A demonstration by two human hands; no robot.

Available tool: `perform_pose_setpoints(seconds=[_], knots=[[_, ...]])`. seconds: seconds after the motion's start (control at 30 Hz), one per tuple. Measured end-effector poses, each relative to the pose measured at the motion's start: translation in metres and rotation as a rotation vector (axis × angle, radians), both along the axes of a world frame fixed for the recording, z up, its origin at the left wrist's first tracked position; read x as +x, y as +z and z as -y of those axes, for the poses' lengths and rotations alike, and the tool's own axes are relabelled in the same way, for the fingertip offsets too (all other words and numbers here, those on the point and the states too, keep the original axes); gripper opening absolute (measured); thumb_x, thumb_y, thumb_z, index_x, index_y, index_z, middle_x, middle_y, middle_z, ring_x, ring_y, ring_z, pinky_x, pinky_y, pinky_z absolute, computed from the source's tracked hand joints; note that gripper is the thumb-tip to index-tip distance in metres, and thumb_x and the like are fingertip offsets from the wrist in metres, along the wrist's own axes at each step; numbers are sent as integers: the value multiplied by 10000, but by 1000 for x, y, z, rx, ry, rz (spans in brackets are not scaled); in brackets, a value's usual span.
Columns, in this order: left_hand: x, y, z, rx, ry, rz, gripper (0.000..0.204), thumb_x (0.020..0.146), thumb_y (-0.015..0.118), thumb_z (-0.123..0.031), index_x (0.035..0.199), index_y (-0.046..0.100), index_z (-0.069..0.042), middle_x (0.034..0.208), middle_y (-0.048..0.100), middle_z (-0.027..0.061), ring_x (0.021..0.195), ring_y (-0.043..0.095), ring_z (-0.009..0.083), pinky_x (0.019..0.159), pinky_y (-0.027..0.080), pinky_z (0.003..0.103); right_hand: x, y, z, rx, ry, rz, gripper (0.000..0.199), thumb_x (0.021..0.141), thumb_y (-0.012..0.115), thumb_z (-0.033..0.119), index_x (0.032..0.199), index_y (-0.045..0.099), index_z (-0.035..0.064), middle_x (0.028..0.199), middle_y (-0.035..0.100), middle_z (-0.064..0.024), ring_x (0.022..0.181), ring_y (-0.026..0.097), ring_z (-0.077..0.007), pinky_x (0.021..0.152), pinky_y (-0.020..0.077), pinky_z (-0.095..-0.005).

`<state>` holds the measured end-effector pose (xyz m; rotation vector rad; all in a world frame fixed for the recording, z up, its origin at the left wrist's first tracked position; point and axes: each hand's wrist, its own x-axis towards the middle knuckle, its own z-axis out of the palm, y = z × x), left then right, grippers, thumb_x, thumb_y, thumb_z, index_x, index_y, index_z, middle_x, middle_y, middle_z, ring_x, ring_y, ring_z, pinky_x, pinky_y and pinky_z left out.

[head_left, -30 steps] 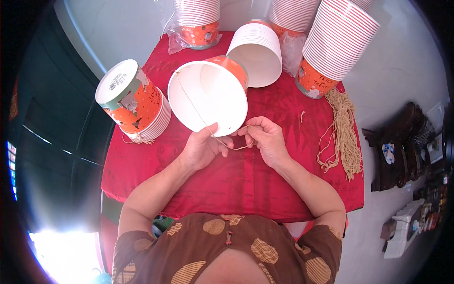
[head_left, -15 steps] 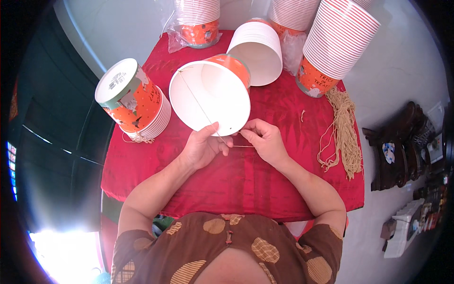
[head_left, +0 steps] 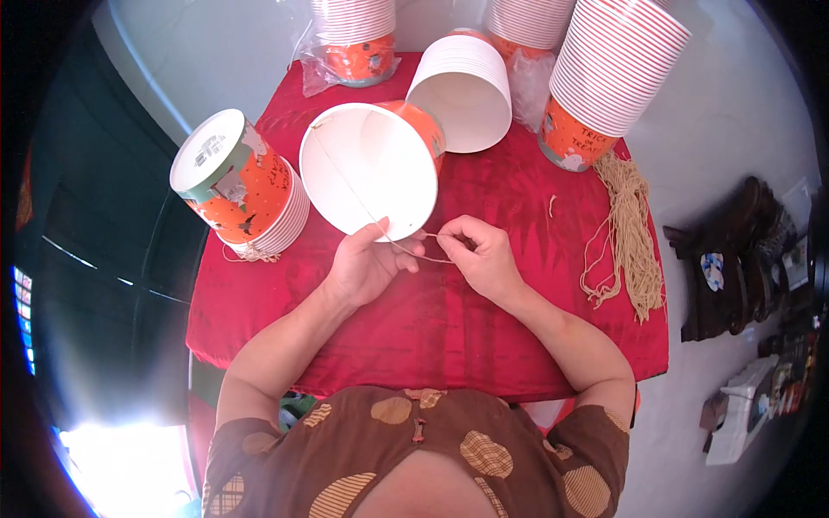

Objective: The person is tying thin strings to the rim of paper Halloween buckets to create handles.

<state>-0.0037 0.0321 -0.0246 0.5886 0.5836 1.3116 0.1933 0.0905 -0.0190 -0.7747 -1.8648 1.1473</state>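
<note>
Seen from above, a person sits at a small table draped in a red cloth, both forearms reaching forward. The left hand grips the near rim of a paper bucket, white inside and orange outside, which lies tipped on its side with its open mouth facing the viewer; the thumb presses on the rim. The right hand is just beside it, fingertips pinched closed on a thin tan string that runs across to the left hand and up over the bucket's mouth. To the left lies a stack of orange buckets on its side (its white base turned up). Taller nested stacks stand at the table's far edge, and a loose bundle of tan strings lies at the right.
</note>
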Motion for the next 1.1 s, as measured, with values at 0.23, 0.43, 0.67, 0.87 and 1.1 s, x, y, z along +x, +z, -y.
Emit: perform_pose_setpoints(seconds=[0.23,0.43,0.67,0.87,1.1], knots=[[9,3,3,-42,-49,135,527,964,370,-399,1020,643,49,1146,608,189,1079,568,316,914,447,454,-1,8,8,33,-47,-201,44,839,630,-20,805,604,-10,805,557,-32,698,528,-82,608,433,-230],[14,5,6,67,-203,173,599,971,290,-446,802,644,6,1135,594,165,1093,541,342,920,432,471,-3,18,21,178,-21,-255,70,817,623,-63,793,579,-14,830,562,-59,740,545,-107,629,437,-238],[19,10,11,24,-277,141,628,968,239,-478,698,588,-33,1050,594,141,1046,540,341,913,433,474,-4,15,21,225,-10,-287,74,827,631,-57,793,582,-14,820,530,-48,641,543,-87,515,432,-240],[21,9,10,118,-353,190,576,964,238,-489,984,592,-34,1076,606,138,1072,545,309,919,435,475,-3,24,28,115,22,-314,84,825,630,-72,794,576,-15,855,532,-52,658,525,-68,526,427,-216],[23,11,12,79,-322,199,593,974,227,-484,1080,582,-22,1075,617,148,1076,548,280,928,438,483,-5,19,26,204,-56,-303,132,780,676,-37,751,552,-5,739,506,-69,589,523,-142,492,417,-288]])
